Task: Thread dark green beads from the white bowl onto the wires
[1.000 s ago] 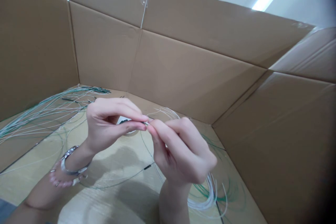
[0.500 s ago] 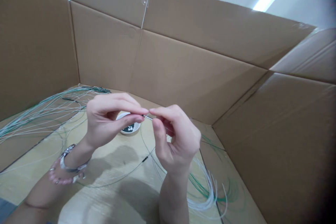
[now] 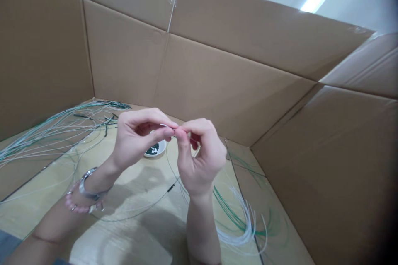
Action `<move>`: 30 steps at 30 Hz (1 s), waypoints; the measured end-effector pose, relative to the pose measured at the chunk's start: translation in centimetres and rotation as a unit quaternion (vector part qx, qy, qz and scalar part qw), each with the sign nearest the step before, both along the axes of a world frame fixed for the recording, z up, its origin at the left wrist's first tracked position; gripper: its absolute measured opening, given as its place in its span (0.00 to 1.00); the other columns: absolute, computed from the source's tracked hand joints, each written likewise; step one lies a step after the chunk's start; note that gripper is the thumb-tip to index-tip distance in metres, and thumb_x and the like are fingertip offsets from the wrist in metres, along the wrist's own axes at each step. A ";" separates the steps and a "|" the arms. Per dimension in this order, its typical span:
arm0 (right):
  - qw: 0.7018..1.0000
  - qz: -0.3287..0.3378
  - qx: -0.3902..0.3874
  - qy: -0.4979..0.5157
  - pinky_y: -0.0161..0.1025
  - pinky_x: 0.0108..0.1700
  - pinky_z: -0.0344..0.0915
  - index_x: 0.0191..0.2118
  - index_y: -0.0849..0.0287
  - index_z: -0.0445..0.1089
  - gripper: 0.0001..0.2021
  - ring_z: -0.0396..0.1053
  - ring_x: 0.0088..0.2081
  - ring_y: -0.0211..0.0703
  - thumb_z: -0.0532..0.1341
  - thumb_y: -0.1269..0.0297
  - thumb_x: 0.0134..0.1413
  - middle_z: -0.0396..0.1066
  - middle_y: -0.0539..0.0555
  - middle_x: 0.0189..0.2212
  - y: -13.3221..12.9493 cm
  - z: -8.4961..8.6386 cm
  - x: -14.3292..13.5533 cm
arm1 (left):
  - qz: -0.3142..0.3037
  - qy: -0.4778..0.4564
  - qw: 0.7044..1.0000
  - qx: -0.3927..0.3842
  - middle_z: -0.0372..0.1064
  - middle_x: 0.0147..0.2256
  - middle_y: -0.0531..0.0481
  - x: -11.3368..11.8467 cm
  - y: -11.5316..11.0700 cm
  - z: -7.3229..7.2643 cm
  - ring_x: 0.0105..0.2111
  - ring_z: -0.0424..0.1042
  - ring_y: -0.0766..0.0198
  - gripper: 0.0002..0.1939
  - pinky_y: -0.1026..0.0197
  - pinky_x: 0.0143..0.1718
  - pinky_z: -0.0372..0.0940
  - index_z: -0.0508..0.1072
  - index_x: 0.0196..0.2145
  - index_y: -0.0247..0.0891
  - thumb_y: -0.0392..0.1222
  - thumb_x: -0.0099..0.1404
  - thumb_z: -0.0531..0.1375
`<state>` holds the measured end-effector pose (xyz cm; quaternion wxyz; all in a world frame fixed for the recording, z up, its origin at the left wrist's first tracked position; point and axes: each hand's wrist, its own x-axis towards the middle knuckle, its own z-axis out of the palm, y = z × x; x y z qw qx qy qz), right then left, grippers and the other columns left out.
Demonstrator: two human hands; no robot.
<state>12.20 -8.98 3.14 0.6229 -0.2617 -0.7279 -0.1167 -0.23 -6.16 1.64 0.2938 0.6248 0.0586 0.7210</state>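
Observation:
My left hand (image 3: 137, 134) and my right hand (image 3: 200, 153) meet fingertip to fingertip above the table, both pinched closed. A thin white wire (image 3: 164, 125) runs through the pinch, its end showing past my left fingertips. The fingers hide the rest of what is held there. Just behind my left hand stands a small white bowl (image 3: 162, 147) with tiny black pieces (image 3: 152, 149) in it. Below the hands a thin wire with a black sleeve (image 3: 171, 188) on it curves across the tabletop.
Many white and green wires (image 3: 46, 132) with black ends lie along the left side. On the right rests a coiled bundle of white and green wires (image 3: 242, 232). Cardboard walls (image 3: 224, 87) enclose the wooden table (image 3: 124, 244) at the back and both sides.
Both hands have drawn together, the left moving right and the right moving left. The gap between the fingertips has closed, and a white wire end now shows at my left fingers.

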 end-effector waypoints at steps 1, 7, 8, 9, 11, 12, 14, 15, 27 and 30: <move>1.000 -0.006 -0.024 -0.006 0.33 0.32 0.61 0.32 0.59 0.64 0.04 0.64 0.31 0.32 0.56 0.70 0.59 0.67 0.48 0.27 0.0 0.1 0.2 | 0.000 -0.006 1.000 -0.016 0.73 0.25 0.52 -0.1 0.1 -0.1 0.23 0.70 0.73 0.07 0.72 0.22 0.66 0.79 0.31 0.40 0.30 0.56 0.65; 0.947 0.131 -0.287 -0.068 0.30 0.27 0.57 0.29 0.59 0.60 0.14 0.58 0.23 0.28 0.46 0.62 0.66 0.59 0.44 0.21 0.5 0.1 0.9 | 0.024 -0.024 0.998 -0.061 0.73 0.24 0.54 -1.0 1.1 -0.1 0.22 0.70 0.74 0.03 0.73 0.22 0.65 0.79 0.30 0.43 0.36 0.56 0.66; 0.940 0.151 -0.300 -0.064 0.29 0.25 0.54 0.27 0.59 0.57 0.16 0.54 0.21 0.28 0.46 0.61 0.66 0.55 0.43 0.19 0.6 0.0 0.9 | 0.027 -0.019 0.998 -0.061 0.73 0.24 0.54 -1.0 1.2 -0.1 0.22 0.70 0.74 0.02 0.73 0.22 0.66 0.79 0.29 0.42 0.36 0.56 0.66; 0.937 0.163 -0.305 -0.059 0.29 0.24 0.52 0.25 0.58 0.56 0.16 0.52 0.21 0.28 0.47 0.60 0.65 0.52 0.43 0.19 0.8 -0.1 0.8 | 0.026 -0.013 0.998 -0.060 0.73 0.24 0.54 -0.9 1.3 0.0 0.22 0.70 0.74 0.02 0.73 0.21 0.66 0.79 0.29 0.41 0.37 0.56 0.66; 0.934 0.178 -0.307 -0.048 0.30 0.24 0.52 0.25 0.59 0.56 0.17 0.51 0.22 0.28 0.47 0.58 0.65 0.51 0.44 0.20 1.0 -0.3 0.5 | 0.019 0.002 0.998 -0.053 0.73 0.25 0.53 -0.7 1.3 0.0 0.22 0.70 0.73 0.01 0.72 0.21 0.66 0.79 0.28 0.39 0.36 0.55 0.67; 0.931 0.185 -0.312 -0.040 0.30 0.25 0.51 0.26 0.59 0.57 0.16 0.51 0.22 0.29 0.47 0.58 0.65 0.52 0.44 0.20 1.1 -0.4 0.4 | 0.013 0.011 0.999 -0.049 0.73 0.25 0.53 -0.5 1.4 0.0 0.22 0.71 0.72 0.01 0.72 0.21 0.66 0.79 0.28 0.39 0.35 0.55 0.67; 0.922 0.200 -0.332 -0.009 0.31 0.25 0.52 0.27 0.59 0.59 0.16 0.52 0.23 0.30 0.47 0.58 0.65 0.53 0.45 0.22 1.2 -0.5 0.2 | 0.001 0.029 0.998 -0.052 0.74 0.25 0.52 -0.4 1.4 0.1 0.23 0.71 0.72 0.02 0.72 0.22 0.66 0.79 0.28 0.37 0.34 0.55 0.67; 0.916 0.207 -0.344 0.009 0.32 0.26 0.51 0.28 0.59 0.59 0.16 0.52 0.24 0.30 0.47 0.57 0.65 0.54 0.46 0.22 1.2 -0.5 0.1 | -0.003 0.038 0.998 -0.056 0.73 0.26 0.52 -0.5 1.5 0.1 0.23 0.71 0.72 0.02 0.71 0.23 0.66 0.79 0.28 0.37 0.34 0.56 0.66; 0.864 0.311 -0.356 0.174 0.26 0.20 0.61 0.35 0.55 0.63 0.05 0.60 0.22 0.28 0.57 0.61 0.58 0.64 0.45 0.25 5.1 -2.0 -1.1 | 0.061 0.033 0.995 -0.073 0.71 0.22 0.53 -0.8 3.7 -0.1 0.21 0.70 0.72 0.03 0.70 0.23 0.67 0.77 0.24 0.37 0.35 0.53 0.68; 0.860 0.308 -0.373 0.162 0.26 0.22 0.64 0.34 0.56 0.65 0.06 0.62 0.24 0.28 0.57 0.60 0.58 0.65 0.46 0.26 5.6 -2.1 -1.0 | 0.047 0.023 0.996 -0.069 0.71 0.21 0.54 -0.8 4.3 -0.2 0.20 0.70 0.72 0.04 0.69 0.22 0.67 0.76 0.23 0.37 0.35 0.52 0.69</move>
